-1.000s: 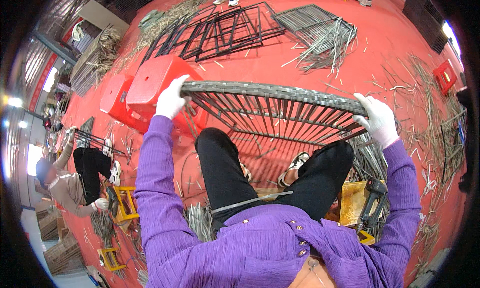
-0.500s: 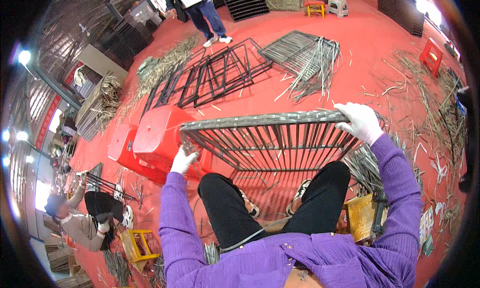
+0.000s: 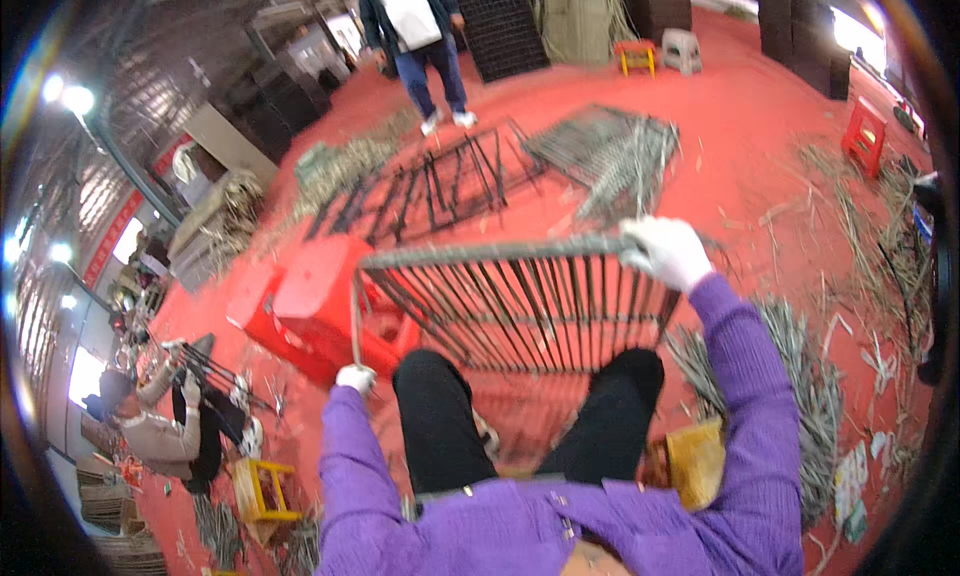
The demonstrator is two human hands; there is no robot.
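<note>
A rectangular frame panel (image 3: 490, 252) with dark slats and a grey woven edge stands tilted in front of my knees. My right hand (image 3: 668, 253), in a white glove, grips its upper right corner. Also gloved, my left hand (image 3: 355, 378) is closed around a thin pale strip (image 3: 356, 321), which runs up tautly to the panel's upper left corner. That hand is apart from the panel, below its left end. Motion blur softens the slats and the fingers.
Red plastic stools (image 3: 318, 288) stand against the panel's left side. Beyond lie black metal frames (image 3: 425, 196) and another slatted panel (image 3: 585, 141) under loose strips. A grey strip bundle (image 3: 805, 406) lies right. One person (image 3: 165, 421) sits left; another (image 3: 415, 36) stands ahead.
My left hand has moved down from the panel's left end, drawing the strip out. My right hand and the panel's right corner have shifted left in view. The standing person appears nearer.
</note>
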